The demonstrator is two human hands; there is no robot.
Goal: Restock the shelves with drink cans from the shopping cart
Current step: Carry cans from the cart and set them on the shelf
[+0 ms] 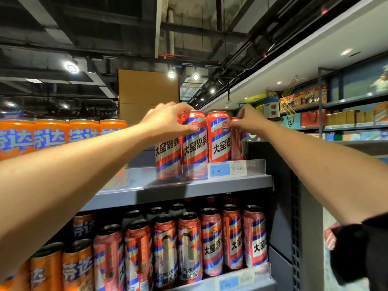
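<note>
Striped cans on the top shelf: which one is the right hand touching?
The right hand touches the rightmost can, set behind its neighbours; the left hand grips another.

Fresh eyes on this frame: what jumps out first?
Two bare arms reach up to the top shelf, the left hand gripping a striped can and the right hand on the end can. Orange cans line the shelf's left side. A blue price tag reading 3.90 sits on the shelf edge.

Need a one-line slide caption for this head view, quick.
Both hands set striped red cans on the top shelf: left hand grips one can, right hand holds the rightmost can.
</note>
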